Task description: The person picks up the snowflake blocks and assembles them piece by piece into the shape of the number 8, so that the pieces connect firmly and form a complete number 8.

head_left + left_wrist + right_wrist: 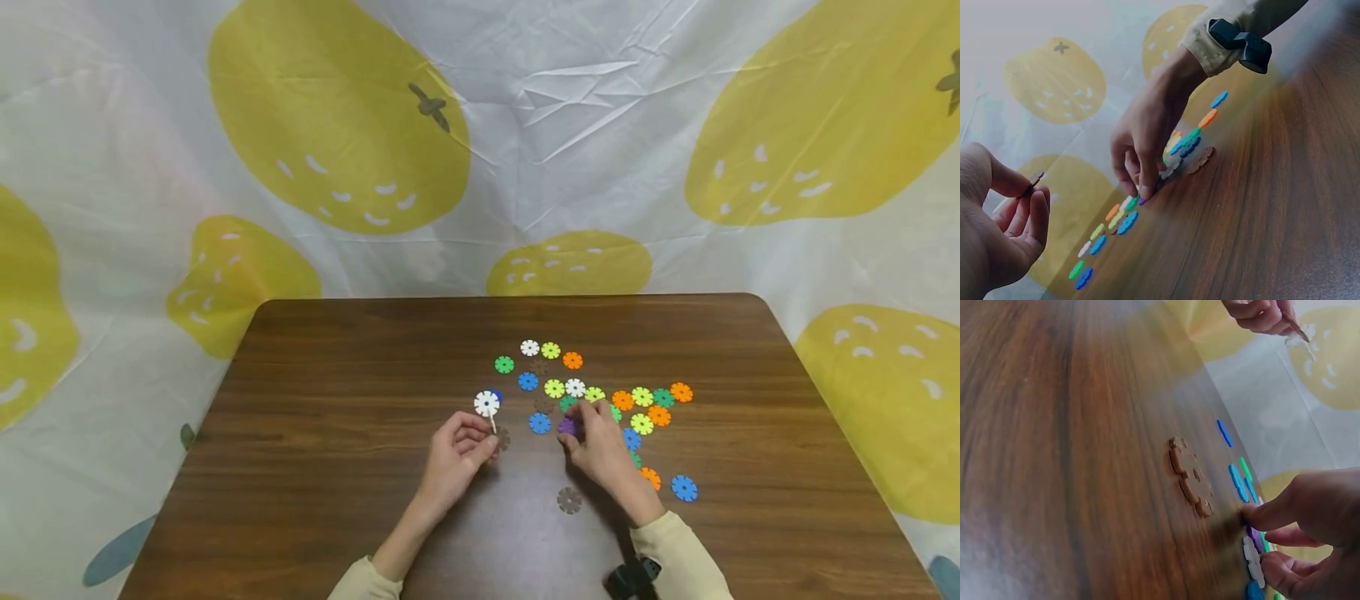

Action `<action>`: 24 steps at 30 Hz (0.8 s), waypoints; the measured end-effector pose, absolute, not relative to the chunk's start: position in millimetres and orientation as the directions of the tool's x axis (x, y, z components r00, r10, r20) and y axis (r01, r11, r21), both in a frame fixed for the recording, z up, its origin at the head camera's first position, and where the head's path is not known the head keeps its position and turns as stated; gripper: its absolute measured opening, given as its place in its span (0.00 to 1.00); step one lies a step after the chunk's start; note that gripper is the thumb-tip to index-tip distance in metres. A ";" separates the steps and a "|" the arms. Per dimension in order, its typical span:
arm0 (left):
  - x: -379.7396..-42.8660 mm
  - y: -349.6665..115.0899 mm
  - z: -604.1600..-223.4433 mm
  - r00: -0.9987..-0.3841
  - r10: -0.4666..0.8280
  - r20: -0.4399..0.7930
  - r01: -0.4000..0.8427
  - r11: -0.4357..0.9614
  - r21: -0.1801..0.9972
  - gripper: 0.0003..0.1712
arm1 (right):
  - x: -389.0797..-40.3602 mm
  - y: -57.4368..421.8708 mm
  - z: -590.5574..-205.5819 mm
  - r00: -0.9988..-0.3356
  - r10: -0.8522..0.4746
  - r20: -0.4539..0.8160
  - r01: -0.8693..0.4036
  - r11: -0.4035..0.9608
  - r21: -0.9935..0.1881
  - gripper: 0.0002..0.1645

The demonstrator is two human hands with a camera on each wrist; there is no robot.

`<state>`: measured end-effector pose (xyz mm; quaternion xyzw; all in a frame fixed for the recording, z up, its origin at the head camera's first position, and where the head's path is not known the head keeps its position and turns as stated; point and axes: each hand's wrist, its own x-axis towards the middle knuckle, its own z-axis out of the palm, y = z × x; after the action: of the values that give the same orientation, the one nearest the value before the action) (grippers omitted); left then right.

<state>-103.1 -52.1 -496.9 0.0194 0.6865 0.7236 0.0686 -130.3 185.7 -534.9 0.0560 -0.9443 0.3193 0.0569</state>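
My left hand (457,457) pinches a brown notched disc (1036,179) between thumb and fingers. Joined to it are a white notched disc (487,403) facing the head camera and another white piece (492,423) seen edge-on. To the right, my right hand (603,446) reaches down to the table, thumb and fingertips closing on a purple notched disc (567,427). A white disc (1252,561) lies beside that purple one, under the fingers. The right hand covers some of the discs around it in the head view.
Several coloured notched discs lie flat beyond and right of the hands, among them a green one (504,364) and a blue one (684,488). A lone brown disc (569,500) lies nearer. A fruit-patterned cloth (420,267) hangs behind the wooden table (315,400).
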 end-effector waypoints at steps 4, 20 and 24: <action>-104.2 -52.1 -497.6 -0.990 0.127 -0.065 -0.073 -0.058 0.996 0.11 | -129.8 187.8 -532.8 -0.993 -0.036 0.113 -0.098 0.786 -0.611 0.19; -105.0 -48.8 -498.8 -0.995 0.096 -0.035 -0.042 -0.068 0.997 0.10 | -119.4 185.7 -525.3 -0.961 -0.098 0.258 -0.252 0.690 -0.679 0.14; -106.8 -46.8 -497.8 -0.998 0.055 -0.025 -0.030 -0.086 0.996 0.10 | -111.9 176.5 -510.8 -0.926 -0.116 0.358 -0.358 0.570 -0.740 0.13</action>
<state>-106.8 -46.8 -497.8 0.0092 0.6756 0.7367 0.0289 -111.9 176.5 -510.8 0.1354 -0.8754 0.4436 0.1360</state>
